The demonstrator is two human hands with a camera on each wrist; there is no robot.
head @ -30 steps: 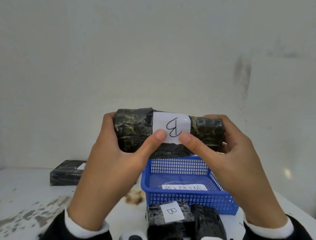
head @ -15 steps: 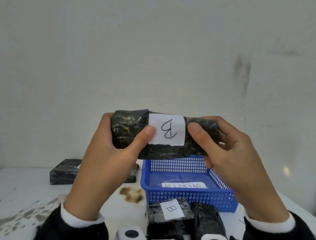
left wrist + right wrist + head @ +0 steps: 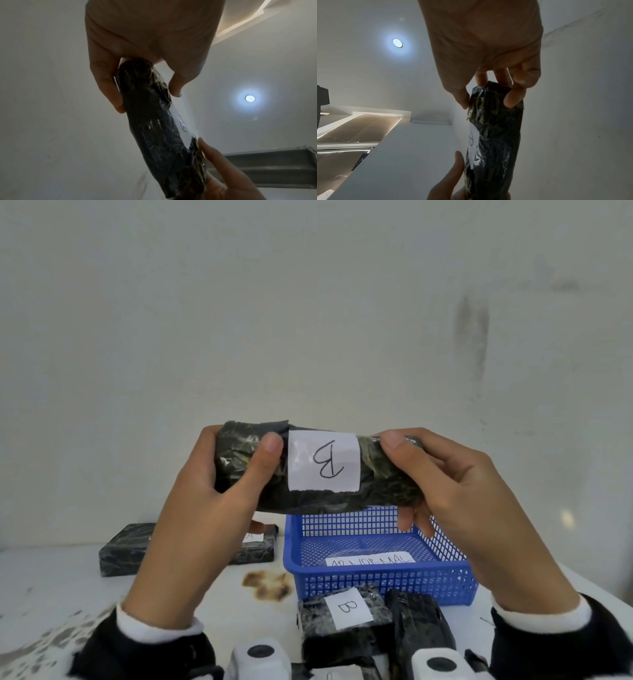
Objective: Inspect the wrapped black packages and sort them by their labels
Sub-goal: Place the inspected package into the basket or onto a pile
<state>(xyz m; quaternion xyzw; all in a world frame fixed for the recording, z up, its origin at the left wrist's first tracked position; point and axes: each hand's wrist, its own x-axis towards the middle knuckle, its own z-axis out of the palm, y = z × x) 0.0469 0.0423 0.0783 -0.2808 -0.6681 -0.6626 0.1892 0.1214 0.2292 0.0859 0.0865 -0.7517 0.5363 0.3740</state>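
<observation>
Both hands hold one black wrapped package (image 3: 383,487) level in front of the wall, its white label (image 3: 323,461) with a hand-written B facing me. My left hand (image 3: 219,484) grips the left end, thumb on the front face. My right hand (image 3: 442,474) grips the right end, thumb on top. The left wrist view shows the package (image 3: 159,135) between the left hand's thumb and fingers (image 3: 109,93). In the right wrist view the package (image 3: 496,135) is pinched by the right hand's fingers (image 3: 513,98).
A blue mesh basket (image 3: 387,580) with a paper label inside stands on the white table. In front of it lie a package labelled B (image 3: 342,614) and another black package (image 3: 421,625). At the back left lies a package (image 3: 126,549) marked A.
The package has turned in my hands, so the B label faces me more squarely. Both thumbs have slid outward off the label.
</observation>
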